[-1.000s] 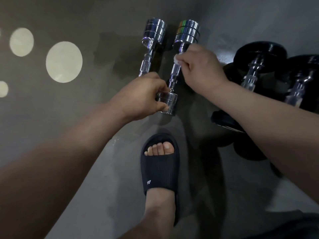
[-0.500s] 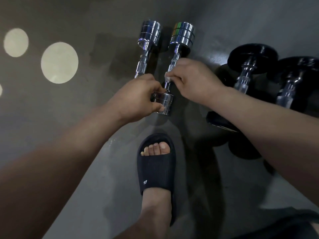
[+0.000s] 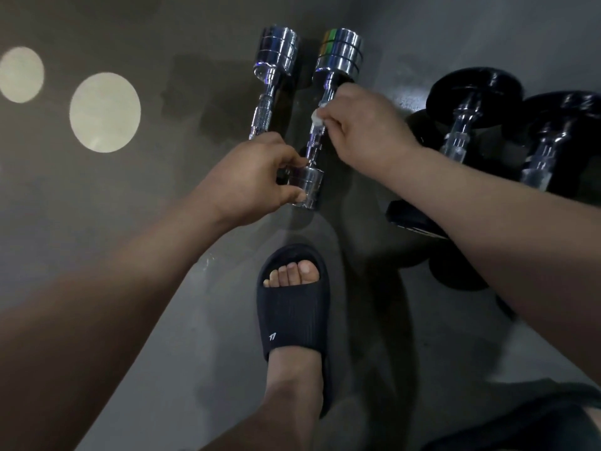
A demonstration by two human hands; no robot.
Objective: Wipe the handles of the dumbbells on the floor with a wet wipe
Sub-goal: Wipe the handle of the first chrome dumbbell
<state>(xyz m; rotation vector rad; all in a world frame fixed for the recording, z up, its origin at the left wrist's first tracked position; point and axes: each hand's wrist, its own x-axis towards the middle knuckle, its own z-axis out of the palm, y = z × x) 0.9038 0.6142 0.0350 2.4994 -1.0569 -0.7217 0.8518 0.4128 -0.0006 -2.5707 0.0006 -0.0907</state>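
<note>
Just beyond the slipper [image 3: 292,314], the chrome dumbbell [image 3: 314,146] lies lengthwise away from it — right hand [image 3: 367,128] pinches the wet wipe [image 3: 317,117] round mid-handle, left hand [image 3: 250,180] (nearer the slipper) grips the near head [image 3: 307,187], so strokes should follow that axis

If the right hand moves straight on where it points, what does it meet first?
Probably the right hand meets the knurled handle of the leftmost shiny chrome dumbbell; depth is unclear.
</note>
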